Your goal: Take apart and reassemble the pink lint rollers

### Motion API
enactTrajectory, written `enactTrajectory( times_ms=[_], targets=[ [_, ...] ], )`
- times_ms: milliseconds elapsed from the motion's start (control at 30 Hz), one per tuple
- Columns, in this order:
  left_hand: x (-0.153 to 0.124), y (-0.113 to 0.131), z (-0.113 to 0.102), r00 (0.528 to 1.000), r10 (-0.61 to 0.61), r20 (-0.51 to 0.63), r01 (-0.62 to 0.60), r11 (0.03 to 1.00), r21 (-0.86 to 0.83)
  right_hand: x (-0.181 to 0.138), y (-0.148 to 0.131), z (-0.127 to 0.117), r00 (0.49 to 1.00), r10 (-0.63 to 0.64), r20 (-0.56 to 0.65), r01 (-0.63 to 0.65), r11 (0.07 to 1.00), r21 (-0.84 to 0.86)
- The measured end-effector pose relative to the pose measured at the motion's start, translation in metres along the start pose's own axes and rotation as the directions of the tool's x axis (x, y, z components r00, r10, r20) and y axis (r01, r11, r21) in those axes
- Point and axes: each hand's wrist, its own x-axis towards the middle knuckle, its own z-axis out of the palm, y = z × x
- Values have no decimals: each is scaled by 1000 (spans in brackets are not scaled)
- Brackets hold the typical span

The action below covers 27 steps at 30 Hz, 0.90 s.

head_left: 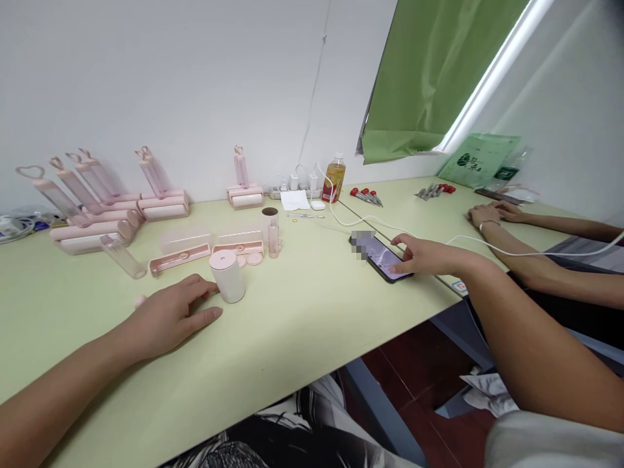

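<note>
Left hand: the left hand [168, 316] lay palm down on the table [292, 312], thumb spread well away from the fingers, with nothing in its grasp.
White roll: the white roll [231, 285] stood on end just beside the left fingertips, a pink cap [224, 259] on top — whether skin and roll touched, I could not tell.
Right hand: the right hand [422, 257] reached over the phone [377, 253], thumb and forefinger apart, the thumb at the lit screen; it was not gripping the phone.
Phone: it lay flat near the table seam, one corner blurred out.
Behind the roll: two long pink trays [179, 259] [248, 249] lay open, a clear tube [124, 258] on its side to their left, a small clear tube [273, 240] upright to their right.
Along the wall: pink rollers [163, 205] with heart-topped handles, then a drink bottle [335, 179].
Neighbour: a co-worker's hands [487, 216] rested on the adjoining table — well apart from the phone.
</note>
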Motion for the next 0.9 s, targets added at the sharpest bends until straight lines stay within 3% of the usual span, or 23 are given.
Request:
enactTrajectory(
  times_ms=[333, 600, 900],
  targets=[
    [0, -1, 0, 1000, -26, 15, 26, 1000, -12, -4, -5, -1, 998, 43, -46, -44, 999, -13],
    [1, -2, 1, 1000, -21, 10, 22, 1000, -15, 5, 11, -6, 972, 103, -210, -116, 992, -48],
    [1, 0, 0, 999, -37, 22, 37, 999, -1, 4, 7, -5, 969, 74, -234, -95, 992, -79]
  ],
)
